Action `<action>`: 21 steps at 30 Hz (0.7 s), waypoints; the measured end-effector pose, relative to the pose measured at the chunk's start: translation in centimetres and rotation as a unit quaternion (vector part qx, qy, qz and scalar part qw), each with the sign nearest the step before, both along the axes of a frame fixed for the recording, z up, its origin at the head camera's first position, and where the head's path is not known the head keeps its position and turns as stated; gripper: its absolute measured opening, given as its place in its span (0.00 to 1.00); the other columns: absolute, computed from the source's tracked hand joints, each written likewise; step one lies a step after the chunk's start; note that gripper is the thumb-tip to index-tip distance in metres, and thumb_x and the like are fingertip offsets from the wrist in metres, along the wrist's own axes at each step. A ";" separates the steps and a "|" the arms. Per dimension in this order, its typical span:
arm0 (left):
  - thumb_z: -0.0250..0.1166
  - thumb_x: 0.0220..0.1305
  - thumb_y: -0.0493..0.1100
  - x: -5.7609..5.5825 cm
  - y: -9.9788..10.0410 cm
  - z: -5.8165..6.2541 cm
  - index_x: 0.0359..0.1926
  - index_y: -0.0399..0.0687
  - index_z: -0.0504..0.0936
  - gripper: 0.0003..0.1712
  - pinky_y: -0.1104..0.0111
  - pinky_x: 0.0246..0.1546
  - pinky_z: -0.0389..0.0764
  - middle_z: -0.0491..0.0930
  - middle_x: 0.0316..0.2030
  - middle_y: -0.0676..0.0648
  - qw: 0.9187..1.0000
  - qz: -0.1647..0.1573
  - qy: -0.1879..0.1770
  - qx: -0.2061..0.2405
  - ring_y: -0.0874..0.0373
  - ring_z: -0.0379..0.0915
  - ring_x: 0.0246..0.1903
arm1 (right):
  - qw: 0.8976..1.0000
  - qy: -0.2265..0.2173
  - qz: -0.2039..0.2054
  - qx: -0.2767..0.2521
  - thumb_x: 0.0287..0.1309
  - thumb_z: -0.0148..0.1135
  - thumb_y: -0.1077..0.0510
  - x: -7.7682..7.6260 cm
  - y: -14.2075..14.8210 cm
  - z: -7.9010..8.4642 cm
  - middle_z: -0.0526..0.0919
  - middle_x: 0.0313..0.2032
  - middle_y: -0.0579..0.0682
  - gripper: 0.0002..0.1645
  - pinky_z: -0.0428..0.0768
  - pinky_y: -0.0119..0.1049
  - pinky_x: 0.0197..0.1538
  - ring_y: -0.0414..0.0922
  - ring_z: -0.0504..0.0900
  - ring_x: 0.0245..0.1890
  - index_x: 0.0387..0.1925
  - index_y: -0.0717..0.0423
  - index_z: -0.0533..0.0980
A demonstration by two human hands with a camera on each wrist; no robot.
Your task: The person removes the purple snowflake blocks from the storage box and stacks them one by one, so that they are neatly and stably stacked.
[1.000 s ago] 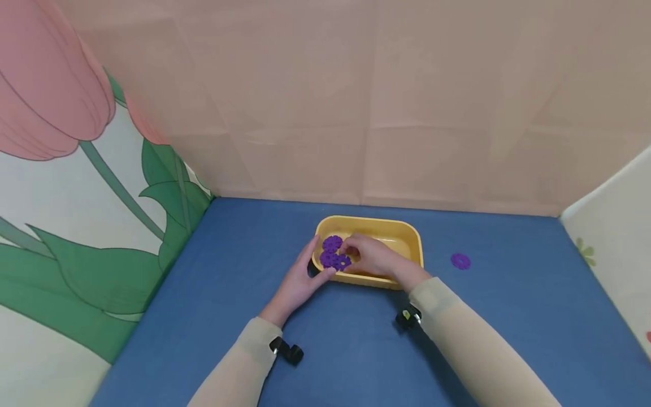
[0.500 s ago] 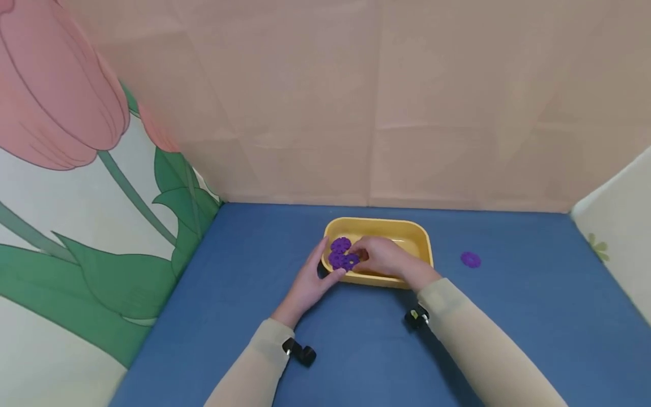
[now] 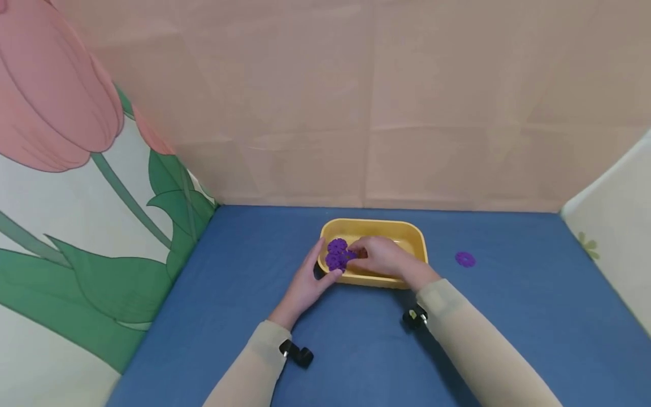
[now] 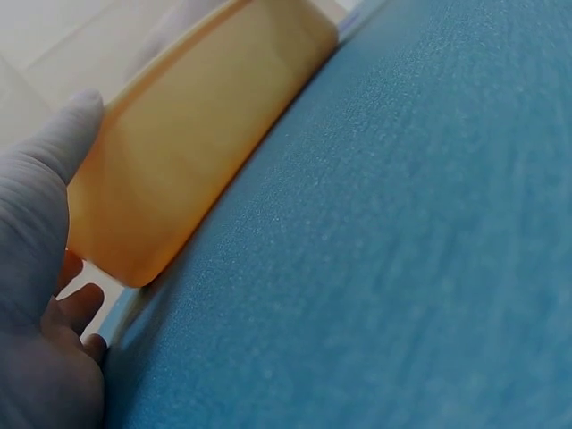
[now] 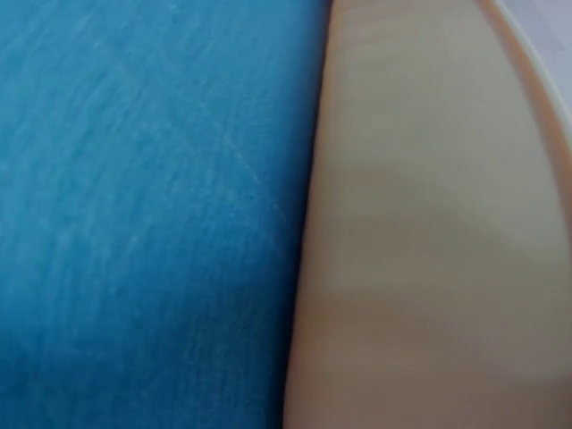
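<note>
A blue cloth (image 3: 356, 345) with a fine woven grain is laid under a smooth yellow tray (image 3: 373, 281), oblong with rounded corners and sloping walls. Thin purple discs with notched, petal-like edges are gathered at the tray's left end: a far disc (image 3: 337, 245), a near disc (image 3: 334, 261) and, just right of these, a third disc (image 3: 350, 255). The third disc is pinched inside the tray between thumb and index finger of the right hand (image 3: 382, 258), the gap between them narrow. The tray's near left corner is framed by the left hand (image 3: 307, 282), its thumb and index finger spread wide, the thumb touching the near side. A lone disc (image 3: 465, 259) is left flat on the cloth, well right of the tray. Behind, a creased, peach-coloured sheet (image 3: 280, 107) is hung. Compared with half a second earlier, less of the third disc's face is shown; the tray and lone disc are left unmoved on the cloth.
</note>
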State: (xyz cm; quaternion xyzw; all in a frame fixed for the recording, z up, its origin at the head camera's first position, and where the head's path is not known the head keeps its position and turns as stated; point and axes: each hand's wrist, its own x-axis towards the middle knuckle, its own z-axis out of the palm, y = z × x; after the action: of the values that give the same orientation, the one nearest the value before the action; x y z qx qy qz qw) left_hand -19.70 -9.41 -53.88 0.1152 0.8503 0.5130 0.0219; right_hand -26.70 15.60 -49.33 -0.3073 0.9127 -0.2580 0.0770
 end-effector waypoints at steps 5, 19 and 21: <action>0.74 0.76 0.57 0.1 -0.2 0.2 0.91 0.68 0.50 0.54 0.41 0.83 0.54 0.53 0.87 0.50 1.000 0.008 -0.002 0.005 0.47 0.48 0.86 | 0.998 -0.005 -0.051 -0.023 0.72 0.75 0.44 0.7 0.3 1.3 0.86 0.35 0.40 0.19 0.83 0.41 0.41 0.42 0.82 0.35 0.57 0.48 0.89; 0.74 0.75 0.59 0.1 -0.8 0.8 0.91 0.66 0.51 0.55 0.43 0.84 0.52 0.52 0.88 0.50 0.999 0.031 -0.009 0.004 0.46 0.47 0.86 | 0.980 0.072 -0.166 -0.077 0.71 0.77 0.47 3.0 2.6 3.2 0.84 0.37 0.47 0.22 0.79 0.41 0.38 0.47 0.79 0.36 0.58 0.55 0.88; 0.74 0.76 0.58 0.0 -0.8 0.9 0.91 0.64 0.52 0.55 0.43 0.84 0.53 0.53 0.88 0.50 1.000 0.029 0.001 0.006 0.47 0.47 0.86 | 0.975 0.094 -0.179 -0.091 0.71 0.78 0.48 3.4 3.3 3.4 0.83 0.36 0.48 0.20 0.77 0.42 0.36 0.48 0.78 0.35 0.56 0.55 0.88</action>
State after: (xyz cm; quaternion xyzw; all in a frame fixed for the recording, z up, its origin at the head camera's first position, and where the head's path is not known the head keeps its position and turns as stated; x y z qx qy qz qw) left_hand -19.75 -10.23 -53.00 0.0913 0.8504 0.5182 0.0052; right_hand -23.31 18.90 -45.89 -0.1678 0.9287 -0.3197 -0.0844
